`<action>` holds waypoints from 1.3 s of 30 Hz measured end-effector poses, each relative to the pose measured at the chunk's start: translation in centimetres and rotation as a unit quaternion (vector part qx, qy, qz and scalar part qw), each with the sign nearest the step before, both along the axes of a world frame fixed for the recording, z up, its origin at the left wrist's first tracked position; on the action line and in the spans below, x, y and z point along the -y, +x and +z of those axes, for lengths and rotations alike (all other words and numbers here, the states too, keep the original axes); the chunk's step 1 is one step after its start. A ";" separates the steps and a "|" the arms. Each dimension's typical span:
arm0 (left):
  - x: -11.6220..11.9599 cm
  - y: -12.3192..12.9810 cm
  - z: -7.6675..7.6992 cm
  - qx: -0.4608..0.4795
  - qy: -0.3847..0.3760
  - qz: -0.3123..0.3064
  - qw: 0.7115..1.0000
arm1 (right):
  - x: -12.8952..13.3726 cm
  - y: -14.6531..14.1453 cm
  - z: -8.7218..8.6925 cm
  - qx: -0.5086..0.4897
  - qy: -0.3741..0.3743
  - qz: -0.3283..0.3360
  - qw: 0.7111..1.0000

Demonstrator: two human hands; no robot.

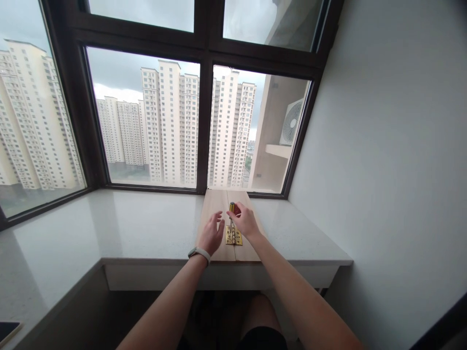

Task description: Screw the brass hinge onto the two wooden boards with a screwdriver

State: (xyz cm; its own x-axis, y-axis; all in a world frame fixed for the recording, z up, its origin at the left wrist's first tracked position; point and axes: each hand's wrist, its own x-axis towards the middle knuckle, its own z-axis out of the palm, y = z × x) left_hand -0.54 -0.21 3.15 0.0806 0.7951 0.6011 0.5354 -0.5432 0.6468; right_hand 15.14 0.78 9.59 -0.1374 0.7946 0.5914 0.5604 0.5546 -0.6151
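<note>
A gold-coloured hinge [234,235] with dark holes lies across the seam between two light wooden boards [215,200]. My right hand [243,218] grips a screwdriver [232,207] with a yellow and black handle. The screwdriver stands nearly upright, its shaft reaching down to the hinge's upper left part. Just left of the hinge is my left hand [212,232], fingers apart and holding nothing. Whether a screw sits under the tip is too small to tell.
The boards rest on a white countertop [153,228] below dark-framed windows [205,121]. A white wall [365,146] rises at the right. At the far lower left lies a dark flat object [8,331]. My legs are below the counter's front edge.
</note>
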 end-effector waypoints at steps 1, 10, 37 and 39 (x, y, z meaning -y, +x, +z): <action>-0.1 0.0 1.0 0.023 0.019 -0.013 0.999 | 0.0 -0.1 -0.1 -0.003 0.004 0.001 1.000; -1.7 0.9 5.8 0.053 0.080 -0.067 0.993 | 0.0 -0.3 -2.3 -0.009 0.018 -0.035 0.999; -1.7 2.3 5.7 0.065 0.083 -0.057 0.993 | -0.1 0.4 -12.8 0.230 -0.062 -0.184 0.954; -1.7 2.3 5.6 0.074 0.071 -0.064 0.993 | 0.0 0.5 -12.7 0.230 -0.063 -0.181 0.954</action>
State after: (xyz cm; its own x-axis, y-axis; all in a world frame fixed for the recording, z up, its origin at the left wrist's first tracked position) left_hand 1.81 1.52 8.71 0.0784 0.6911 0.7185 0.3605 -0.6916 0.6259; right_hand 15.60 0.73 -3.09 -0.0625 0.8997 0.4319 0.9284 0.2112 -0.3057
